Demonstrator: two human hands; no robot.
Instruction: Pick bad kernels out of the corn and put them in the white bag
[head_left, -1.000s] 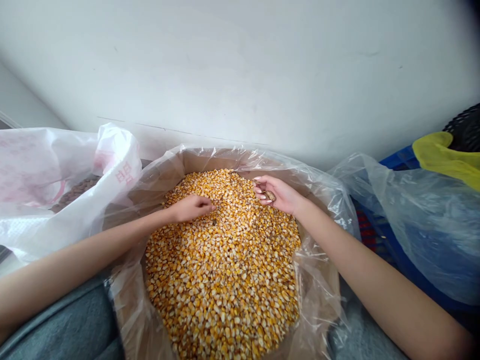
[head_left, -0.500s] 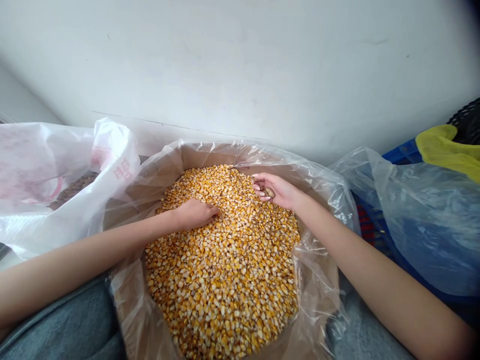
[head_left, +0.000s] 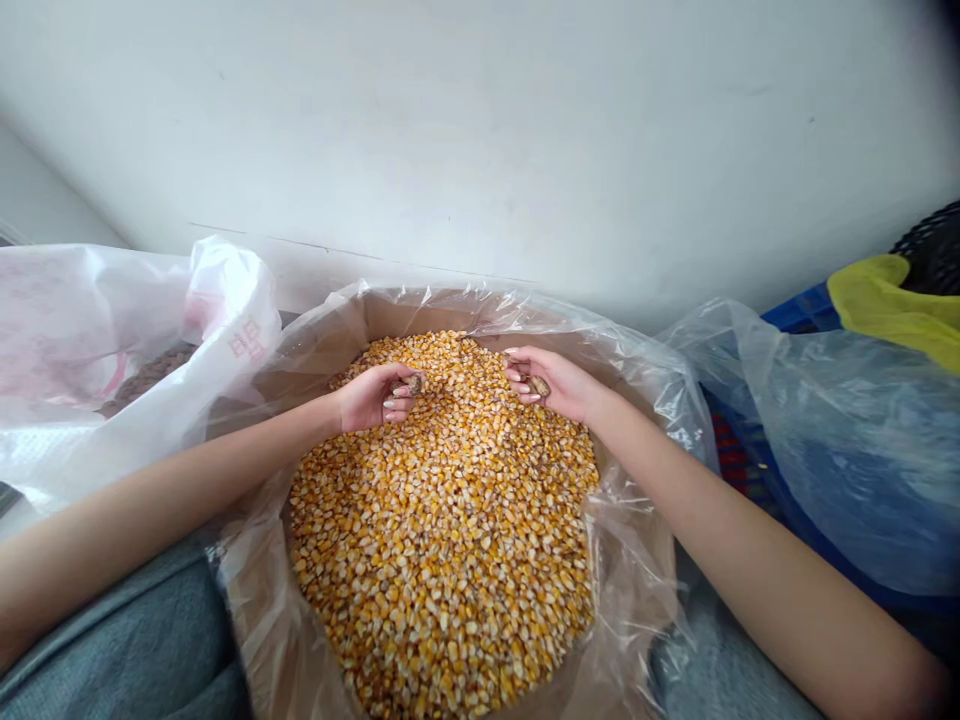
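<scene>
Over loose yellow-white corn kernels (head_left: 450, 520), your left hand (head_left: 376, 398) pinches a small brown lump (head_left: 415, 382) at eleven o'clock; your right hand (head_left: 559, 384) grips another lump (head_left: 538, 386) at one.

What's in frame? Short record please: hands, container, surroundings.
left hand: above corn, holding brown piece
right hand: above corn, holding another piece
contents: loose corn, yellow and white
container: box with clear liner
left side: white bag
right side: yellow item, clear plastic
behind: wall
</scene>
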